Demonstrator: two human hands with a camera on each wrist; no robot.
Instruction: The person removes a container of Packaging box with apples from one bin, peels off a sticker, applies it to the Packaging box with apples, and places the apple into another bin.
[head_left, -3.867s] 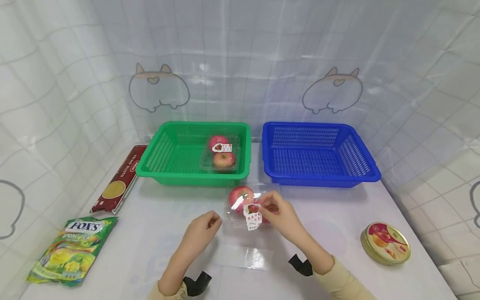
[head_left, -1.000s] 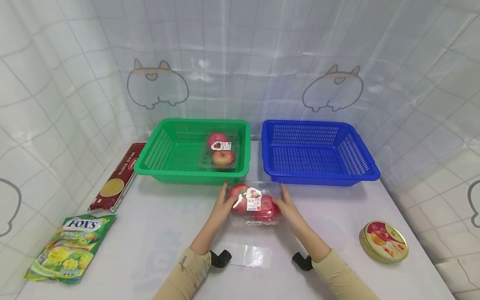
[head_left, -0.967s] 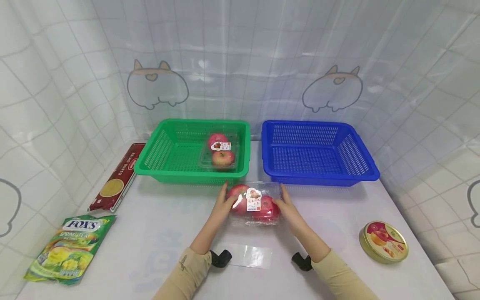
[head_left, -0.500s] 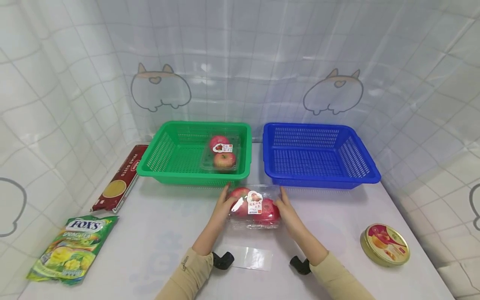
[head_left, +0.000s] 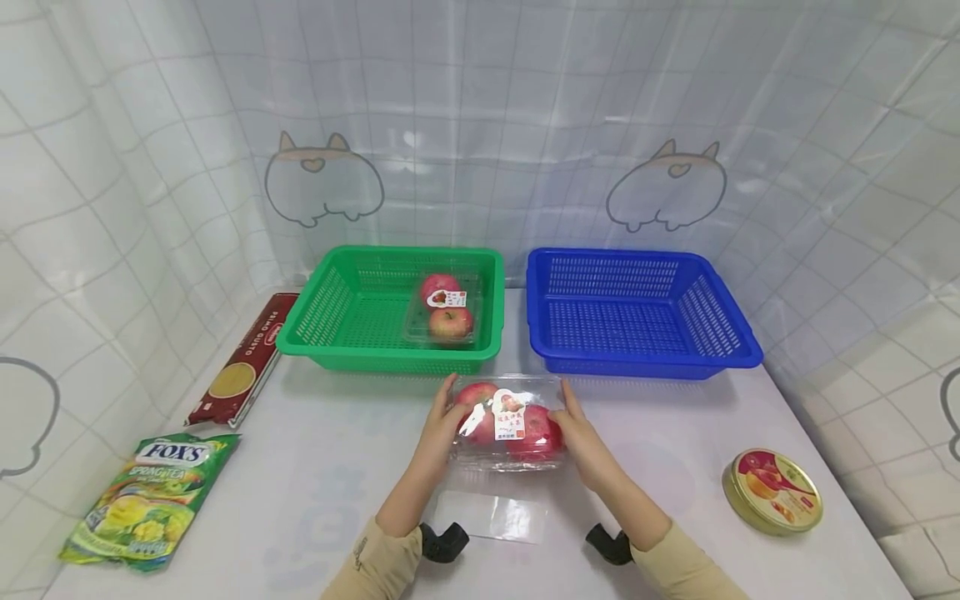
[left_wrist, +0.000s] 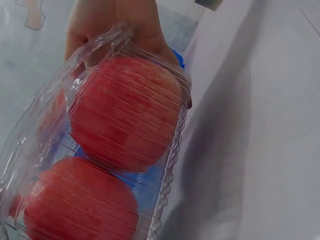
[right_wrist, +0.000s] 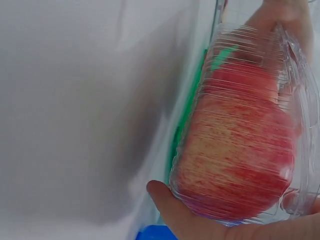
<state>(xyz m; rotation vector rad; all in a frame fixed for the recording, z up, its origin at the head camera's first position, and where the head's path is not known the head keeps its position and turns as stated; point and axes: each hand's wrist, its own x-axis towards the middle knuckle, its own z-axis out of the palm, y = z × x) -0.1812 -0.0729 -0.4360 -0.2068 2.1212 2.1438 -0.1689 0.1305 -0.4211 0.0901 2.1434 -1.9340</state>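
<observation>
A clear plastic clamshell box (head_left: 491,457) with red apples inside is held between both hands, at the middle of the head view. A white label with an apple picture (head_left: 510,414) lies on its lid. My left hand (head_left: 435,437) grips the box's left end, thumb on top. On the opposite end my right hand (head_left: 587,443) grips it the same way; its fingers (right_wrist: 172,210) show along the box edge in the right wrist view. Seen from the left wrist, two apples (left_wrist: 127,112) show through the ribbed plastic, and a shadow lies on the table beside the box.
Behind stand a green basket (head_left: 318,350), holding another labelled apple box (head_left: 450,325), and a blue basket (head_left: 645,364). To the left lie a pasta pack (head_left: 247,358) and a FOX'S candy bag (head_left: 150,500). A round tin (head_left: 772,492) sits right; a clear strip (head_left: 491,517) lies in front.
Earlier my right hand pinched the label over the box, with my left hand beside it; now the label lies on the lid and both hands grip the ends. The box has shifted slightly nearer.
</observation>
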